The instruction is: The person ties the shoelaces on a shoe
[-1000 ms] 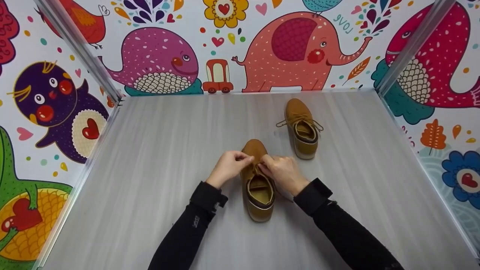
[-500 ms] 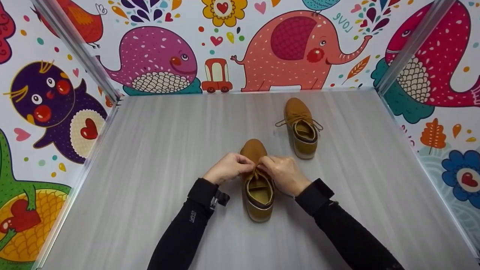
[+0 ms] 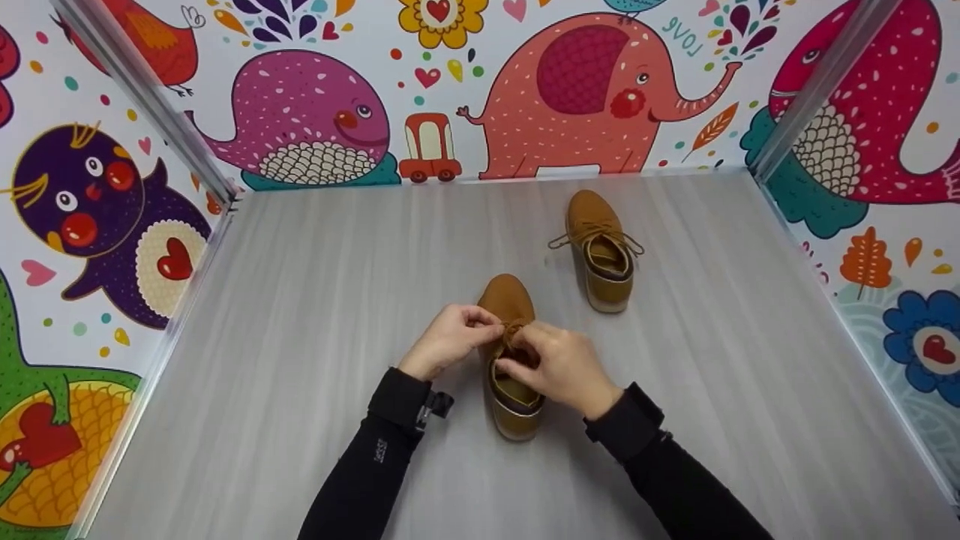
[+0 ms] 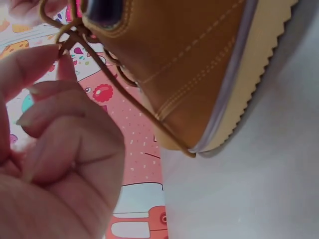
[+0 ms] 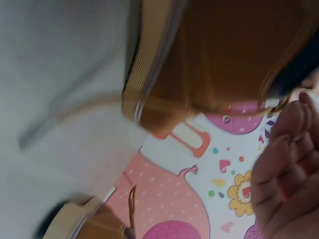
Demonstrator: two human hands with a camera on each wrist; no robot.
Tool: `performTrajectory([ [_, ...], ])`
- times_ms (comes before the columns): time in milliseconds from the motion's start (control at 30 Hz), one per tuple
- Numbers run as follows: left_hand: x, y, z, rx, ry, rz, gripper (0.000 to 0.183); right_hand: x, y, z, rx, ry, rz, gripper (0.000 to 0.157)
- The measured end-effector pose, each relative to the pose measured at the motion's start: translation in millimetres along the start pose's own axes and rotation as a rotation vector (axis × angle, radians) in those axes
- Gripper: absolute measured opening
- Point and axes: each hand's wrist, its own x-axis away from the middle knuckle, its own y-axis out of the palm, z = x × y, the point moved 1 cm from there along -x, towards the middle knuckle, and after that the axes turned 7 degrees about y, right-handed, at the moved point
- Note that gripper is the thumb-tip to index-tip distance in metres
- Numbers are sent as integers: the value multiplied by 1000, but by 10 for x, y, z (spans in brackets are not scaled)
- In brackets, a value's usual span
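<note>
A tan lace-up shoe (image 3: pixel 506 296) stands on the grey floor, toe pointing away, with its brown shoelace (image 4: pixel 124 92) crossed in a knot over the tongue. Thumb and index finger of my left hand (image 3: pixel 446 337) pinch the lace at that knot, plain in the left wrist view. My right hand (image 3: pixel 562 364) is over the shoe opening, fingers bent on the lace beside the knot and thumb lower down. The right wrist view is blurred; there the lace runs along the shoe's side to the right hand's (image 5: pixel 286 174) fingertips, and its loose end hangs out past the sole.
The matching tan shoe (image 3: pixel 600 255) stands farther back to the right, its lace tied in a bow. Wood-grain flooring (image 3: pixel 322 300) surrounds both shoes. Walls printed with cartoon animals (image 3: pixel 577 97) and metal edge strips (image 3: pixel 142 105) border the floor at the back and sides.
My right hand has shifted back toward the shoe opening, its thumb spreading from the index finger. My left hand stays at the knot. The head view has shifted slightly; the far shoe stays put.
</note>
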Motion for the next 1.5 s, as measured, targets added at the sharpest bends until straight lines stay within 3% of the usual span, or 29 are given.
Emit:
performTrajectory([
  [133,70,-18,11,8,5,11,13,10,2,-28,-10,65,10,14],
  [267,129,-34,7,-21,9,32,13,-8,-41,12,-149,180,5,10],
  [533,205,-73,-50,-140,8,97,8,-7,-78,95,-407,538,20,10],
  [700,238,-96,-97,-191,11,128,8,57,-34,179,-496,776,19,12],
  [800,254,-90,-118,-176,-4,136,8,87,-7,226,-542,866,-6,11],
  [967,245,-41,-133,-117,-17,89,11,75,-22,239,-609,887,-109,8],
  [1100,230,-10,-111,-74,4,50,14,22,-71,214,-631,856,-181,16],
  [1233,217,-12,-81,-83,34,75,22,-37,-130,219,-603,802,-165,20],
  [1500,239,-46,-86,-269,66,214,28,-40,-219,264,-499,757,-61,14],
])
